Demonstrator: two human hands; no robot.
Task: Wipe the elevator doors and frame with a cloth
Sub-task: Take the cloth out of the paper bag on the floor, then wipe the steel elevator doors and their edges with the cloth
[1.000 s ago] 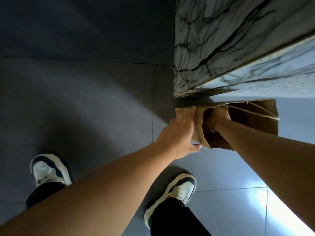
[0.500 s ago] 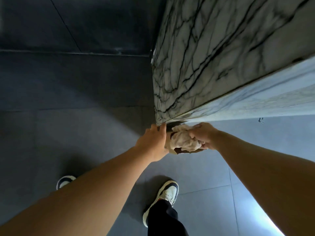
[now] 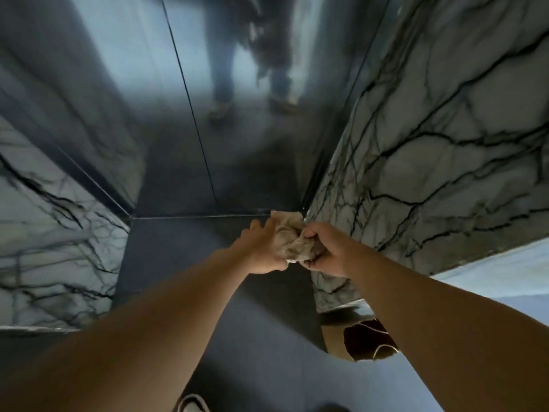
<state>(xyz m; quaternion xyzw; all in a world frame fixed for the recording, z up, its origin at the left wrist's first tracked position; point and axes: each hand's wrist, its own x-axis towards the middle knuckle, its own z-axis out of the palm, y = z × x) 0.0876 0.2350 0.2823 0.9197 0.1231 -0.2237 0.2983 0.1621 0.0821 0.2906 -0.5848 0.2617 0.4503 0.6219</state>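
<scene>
A crumpled beige cloth [image 3: 289, 239] is held between both of my hands in front of me. My left hand [image 3: 261, 251] grips its left side and my right hand [image 3: 325, 251] is closed on its right side. Ahead stand the shiny dark elevator doors [image 3: 166, 114], split by a thin vertical seam, with a blurred reflection of a person in them. The marble frame [image 3: 430, 144] with black veins rises close on my right, and another marble panel [image 3: 53, 248] stands on the left.
A torn brown paper bag [image 3: 356, 341] with string handles sits on the dark floor by the base of the right frame. The toe of a white shoe [image 3: 193, 404] shows at the bottom edge.
The view has tilted up from the floor to the elevator doors. My right hand came out of the paper bag with the cloth, and both hands now hold it higher up.
</scene>
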